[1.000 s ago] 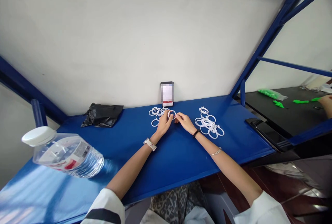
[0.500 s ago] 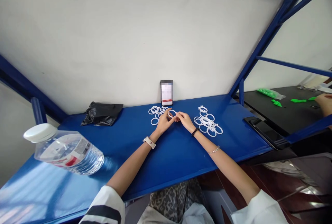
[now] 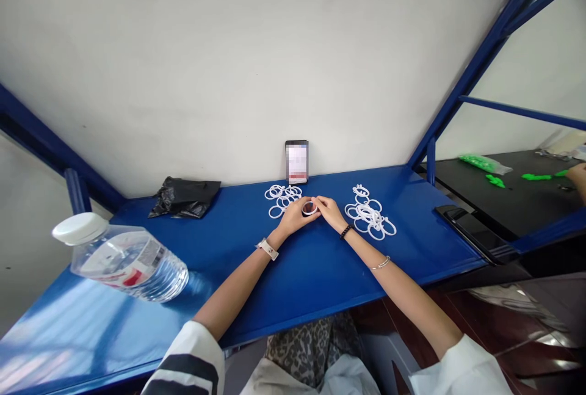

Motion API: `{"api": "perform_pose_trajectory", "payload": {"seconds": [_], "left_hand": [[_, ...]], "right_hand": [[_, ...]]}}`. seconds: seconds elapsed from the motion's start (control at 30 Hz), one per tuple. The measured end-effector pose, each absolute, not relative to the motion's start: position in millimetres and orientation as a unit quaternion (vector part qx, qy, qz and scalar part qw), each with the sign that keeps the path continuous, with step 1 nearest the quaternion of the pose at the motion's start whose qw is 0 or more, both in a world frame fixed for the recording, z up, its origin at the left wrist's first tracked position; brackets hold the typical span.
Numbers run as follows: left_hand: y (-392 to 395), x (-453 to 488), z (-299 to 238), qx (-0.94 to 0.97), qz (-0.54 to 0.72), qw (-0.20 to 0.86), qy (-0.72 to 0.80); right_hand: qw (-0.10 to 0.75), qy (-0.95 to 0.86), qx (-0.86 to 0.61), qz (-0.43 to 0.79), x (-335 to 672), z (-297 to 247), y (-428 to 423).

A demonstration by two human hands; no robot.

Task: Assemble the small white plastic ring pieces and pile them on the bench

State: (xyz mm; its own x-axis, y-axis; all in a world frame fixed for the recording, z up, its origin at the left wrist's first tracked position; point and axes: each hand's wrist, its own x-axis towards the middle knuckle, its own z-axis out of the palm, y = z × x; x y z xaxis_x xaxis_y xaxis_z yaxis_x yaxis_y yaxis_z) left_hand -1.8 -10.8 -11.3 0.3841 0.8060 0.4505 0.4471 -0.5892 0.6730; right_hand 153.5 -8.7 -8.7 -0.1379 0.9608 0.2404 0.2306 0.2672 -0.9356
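My left hand (image 3: 294, 217) and my right hand (image 3: 328, 210) meet over the middle of the blue table (image 3: 315, 267). Both pinch one white plastic ring (image 3: 310, 208) held between their fingertips, just above the tabletop. A loose pile of white rings (image 3: 282, 196) lies behind my left hand. A bigger pile of rings (image 3: 370, 217) lies to the right of my right hand. I wear a white watch on the left wrist and a dark bead bracelet on the right.
A phone (image 3: 296, 162) leans upright against the wall behind the rings. A black plastic bag (image 3: 185, 197) lies at the back left. A large water bottle (image 3: 122, 259) sits near left. Right: a dark tray (image 3: 471, 232), another person's hand (image 3: 577, 175) among green parts.
Both hands with the ring have dropped slightly towards the tabletop, and the ring now lies flatter. The view has shifted a little; nothing else on the table moved.
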Motion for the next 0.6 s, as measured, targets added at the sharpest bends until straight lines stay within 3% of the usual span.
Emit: {"api": "perform_pose_trajectory", "payload": {"seconds": [0.6], "left_hand": [[-6.9, -4.5, -11.5, 0.76, 0.412, 0.3, 0.404]], "right_hand": [[0.507, -0.61, -0.507, 0.336, 157.7, -7.1, -7.3]]}}
